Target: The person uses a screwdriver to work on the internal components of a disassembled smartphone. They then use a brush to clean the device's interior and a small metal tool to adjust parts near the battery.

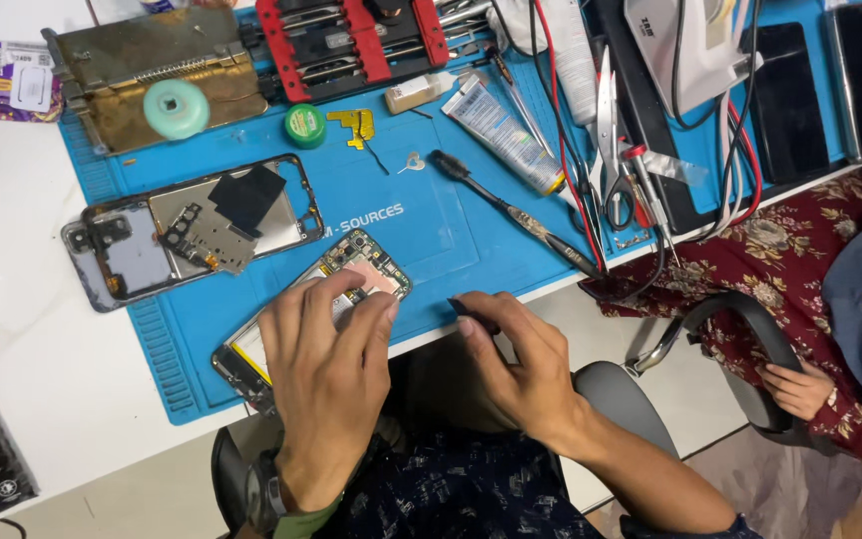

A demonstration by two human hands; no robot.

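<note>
An opened phone [351, 274], its back off and circuit board showing, is lying slantwise on the blue work mat [431, 215], near the mat's front edge. The left hand [326, 364] is resting flat on top of it, fingers spread and only slightly curled, pressing down rather than gripping; the lower half of the phone is hidden under the palm. Just to the right, the right hand [516, 359] is pinching a small dark tool [469, 311] between thumb and forefinger, the other fingers curled in loosely, with the tip sitting at the mat's front edge, apart from the phone (what kind of tool it is cannot be told).

Up and to the left, a second phone frame [192, 230] is lying open with a black square patch and a metal shield on it. Further back are sitting a round green tin [304, 125], a white tube [503, 135], a dark brush [511, 212] and a red tool rack [351, 40]. Red and black cables [571, 160] are trailing across the right of the mat beside a pair of scissors [608, 150]. Another person's hand [798, 389] is resting at the far right, over a patterned maroon garment.
</note>
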